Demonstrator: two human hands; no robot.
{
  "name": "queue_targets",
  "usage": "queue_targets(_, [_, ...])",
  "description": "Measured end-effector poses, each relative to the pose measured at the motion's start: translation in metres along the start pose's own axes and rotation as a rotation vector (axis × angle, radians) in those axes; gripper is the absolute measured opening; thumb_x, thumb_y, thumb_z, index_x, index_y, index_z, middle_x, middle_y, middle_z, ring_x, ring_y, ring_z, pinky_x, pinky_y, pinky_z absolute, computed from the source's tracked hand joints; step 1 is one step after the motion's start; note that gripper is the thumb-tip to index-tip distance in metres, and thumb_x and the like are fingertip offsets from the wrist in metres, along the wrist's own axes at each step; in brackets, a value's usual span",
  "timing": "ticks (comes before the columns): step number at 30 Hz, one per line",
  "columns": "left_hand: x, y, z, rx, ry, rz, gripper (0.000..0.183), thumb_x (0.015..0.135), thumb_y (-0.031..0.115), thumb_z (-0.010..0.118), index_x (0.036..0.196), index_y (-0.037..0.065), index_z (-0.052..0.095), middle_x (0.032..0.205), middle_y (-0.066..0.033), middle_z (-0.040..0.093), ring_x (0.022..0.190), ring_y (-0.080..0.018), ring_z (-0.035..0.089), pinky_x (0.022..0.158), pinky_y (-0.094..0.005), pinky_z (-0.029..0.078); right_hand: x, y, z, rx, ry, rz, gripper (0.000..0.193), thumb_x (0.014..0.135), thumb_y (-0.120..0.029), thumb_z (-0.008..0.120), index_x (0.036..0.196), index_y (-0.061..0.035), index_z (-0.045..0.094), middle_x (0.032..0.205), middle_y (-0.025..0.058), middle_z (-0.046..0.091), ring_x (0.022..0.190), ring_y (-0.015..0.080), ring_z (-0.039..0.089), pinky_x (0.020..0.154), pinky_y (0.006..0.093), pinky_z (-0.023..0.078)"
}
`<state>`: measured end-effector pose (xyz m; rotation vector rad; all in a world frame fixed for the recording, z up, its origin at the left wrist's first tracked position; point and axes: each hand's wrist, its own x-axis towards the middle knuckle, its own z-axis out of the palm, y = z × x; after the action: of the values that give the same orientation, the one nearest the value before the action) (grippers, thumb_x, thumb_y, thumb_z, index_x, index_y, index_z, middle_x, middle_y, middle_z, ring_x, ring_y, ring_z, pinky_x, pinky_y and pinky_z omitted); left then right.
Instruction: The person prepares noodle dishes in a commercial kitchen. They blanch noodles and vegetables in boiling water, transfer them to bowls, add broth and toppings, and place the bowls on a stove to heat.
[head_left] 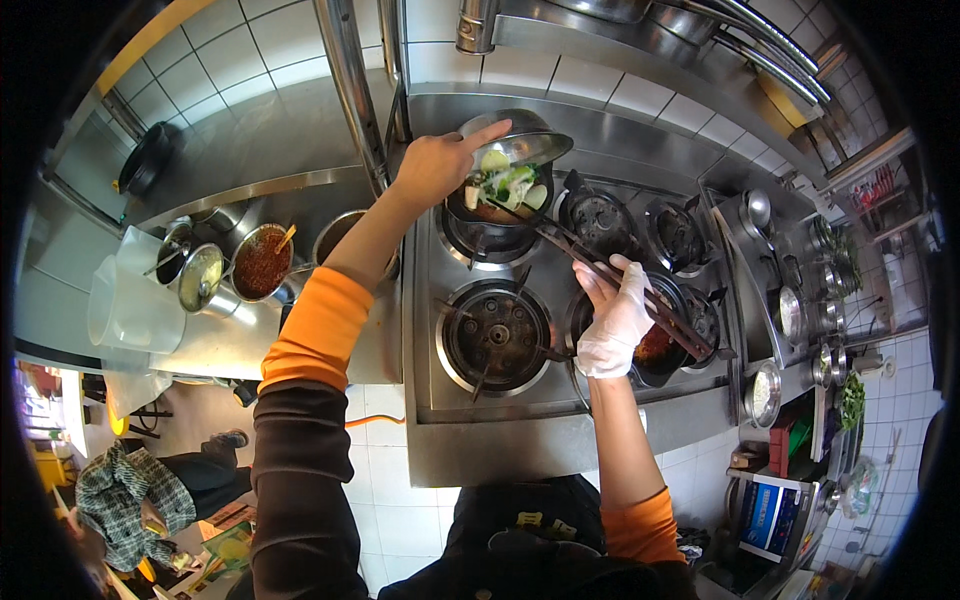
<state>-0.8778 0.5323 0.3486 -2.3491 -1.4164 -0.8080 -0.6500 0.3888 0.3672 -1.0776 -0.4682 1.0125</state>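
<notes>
My bare left hand (432, 168) grips a metal bowl (545, 148) and tips it on its side above a dark pot (462, 206) on the back left burner. Cut vegetables (512, 186), green and pale, lie at the bowl's mouth and over the pot. A clear glove covers my right hand (614, 320), which is closed round long dark chopsticks (585, 254). Their tips reach the vegetables, while the thick ends pass over a second pot (660, 376) with reddish food in it. My right hand partly hides that second pot.
An unlit-looking burner (497, 335) sits front left on the steel stove (470, 414). Left are a pot of red chilli sauce (264, 264) and a translucent tub (135, 300). A ladle (759, 212) and bowl (763, 394) are right. Another person (135, 490) is lower left.
</notes>
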Motion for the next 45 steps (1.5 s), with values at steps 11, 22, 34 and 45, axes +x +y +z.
queue_targets(11, [-0.009, -0.004, -0.003, 0.008, -0.014, -0.032, 0.073, 0.075, 0.006, 0.053, 0.136, 0.039, 0.029, 0.067, -0.0099, 0.058, 0.055, -0.0274, 0.059, 0.052, -0.037, 0.05, -0.021, -0.038, 0.008, -0.234, -0.199, -0.214, 0.03, 0.093, -0.022, 0.046, 0.098, 0.006, 0.054, 0.084, 0.0166, 0.058, 0.07, 0.0263, 0.065, 0.065, 0.0285, 0.055])
queue_targets(22, [-0.01, -0.014, -0.005, 0.02, 0.118, -0.078, 0.073, 0.075, 0.007, 0.053, 0.136, 0.039, 0.028, 0.064, -0.0089, 0.057, 0.053, -0.0268, 0.059, 0.047, -0.0365, 0.049, -0.009, 0.011, 0.014, -0.349, -0.379, -0.322, 0.026, 0.092, -0.016, 0.049, 0.099, 0.0071, 0.056, 0.091, 0.0159, 0.059, 0.076, 0.0239, 0.064, 0.071, 0.03, 0.053])
queue_targets(34, [-0.016, -0.025, -0.017, -0.171, 0.113, -0.275, 0.073, 0.075, 0.007, 0.054, 0.136, 0.036, 0.028, 0.063, -0.0098, 0.058, 0.057, -0.0281, 0.059, 0.053, -0.0403, 0.047, -0.006, -0.027, 0.021, -0.369, -0.337, -0.312, 0.025, 0.092, -0.018, 0.047, 0.097, 0.0046, 0.057, 0.086, 0.0141, 0.061, 0.076, 0.0235, 0.066, 0.069, 0.0275, 0.053])
queue_targets(45, [-0.013, -0.025, -0.025, -0.12, 0.062, -0.18, 0.071, 0.075, 0.007, 0.053, 0.135, 0.038, 0.029, 0.065, -0.0106, 0.058, 0.059, -0.0293, 0.059, 0.054, -0.0406, 0.048, -0.003, -0.011, 0.036, -0.385, -0.344, -0.295, 0.018, 0.088, -0.012, 0.055, 0.091, 0.0055, 0.059, 0.086, 0.0109, 0.06, 0.075, 0.0157, 0.06, 0.064, 0.0257, 0.053])
